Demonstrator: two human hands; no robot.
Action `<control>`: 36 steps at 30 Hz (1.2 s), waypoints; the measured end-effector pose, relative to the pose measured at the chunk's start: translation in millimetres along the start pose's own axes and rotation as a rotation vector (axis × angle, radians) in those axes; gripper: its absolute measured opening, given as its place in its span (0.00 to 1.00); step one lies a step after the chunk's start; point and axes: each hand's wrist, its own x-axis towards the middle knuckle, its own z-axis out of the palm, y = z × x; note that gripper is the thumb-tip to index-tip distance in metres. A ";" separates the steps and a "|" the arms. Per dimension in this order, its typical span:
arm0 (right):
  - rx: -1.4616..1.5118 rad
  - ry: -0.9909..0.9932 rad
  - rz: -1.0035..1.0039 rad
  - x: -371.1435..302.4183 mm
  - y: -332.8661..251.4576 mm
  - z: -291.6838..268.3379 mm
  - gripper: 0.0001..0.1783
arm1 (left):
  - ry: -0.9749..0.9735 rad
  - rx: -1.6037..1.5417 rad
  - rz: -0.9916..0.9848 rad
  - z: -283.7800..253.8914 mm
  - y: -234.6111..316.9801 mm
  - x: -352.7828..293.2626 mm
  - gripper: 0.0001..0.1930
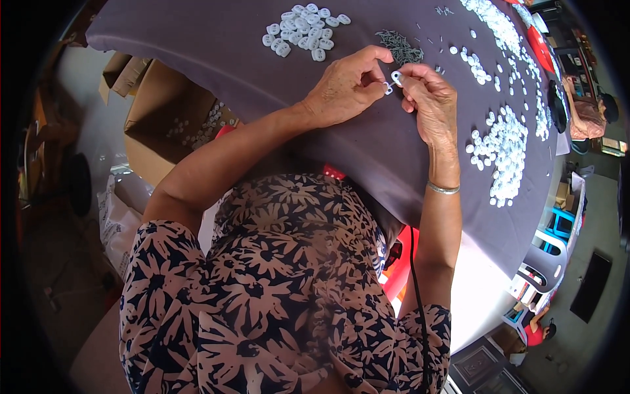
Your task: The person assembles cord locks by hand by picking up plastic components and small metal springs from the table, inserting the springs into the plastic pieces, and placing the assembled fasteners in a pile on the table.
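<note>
**Head view: two hands pinching tiny white parts over a grey bench**

Head camera is looking down at both hands meeting near the middle of the grey-covered bench (pixel 249 72). The left hand (pixel 344 85) is pinching a small white piece (pixel 388 88), fingers closed tight on it. The right hand (pixel 432 98) is holding a white oval piece (pixel 397 77) between thumb and forefinger, also closed, the two parts nearly touching.

Around them: a pile of white oval pieces (pixel 303 29) is sitting toward the far edge, a little heap of grey metal pins (pixel 399 46) is lying just beyond the hands, and a long scatter of white pieces (pixel 504 148) is running along the right edge. An open cardboard box (pixel 164 118) with more white bits is standing off the left edge.

What could go wrong, I reckon: these parts are tiny, so a slip in the pinch could be dropping one into the lap or onto the floor. A sleeve or wrist sweeping sideways could also be knocking the pin heap around.
</note>
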 end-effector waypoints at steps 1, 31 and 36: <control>-0.025 0.002 -0.016 -0.1 -0.1 -0.1 0.05 | 0.001 0.003 0.003 0.1 -0.4 0.0 0.19; -0.438 -0.116 -0.365 -5.0 13.4 5.1 0.14 | 0.039 -0.111 -0.120 -1.2 2.7 -0.7 0.20; -0.545 -0.053 -0.458 -8.9 7.6 9.6 0.15 | -0.010 -0.131 -0.139 -4.1 4.7 -1.0 0.19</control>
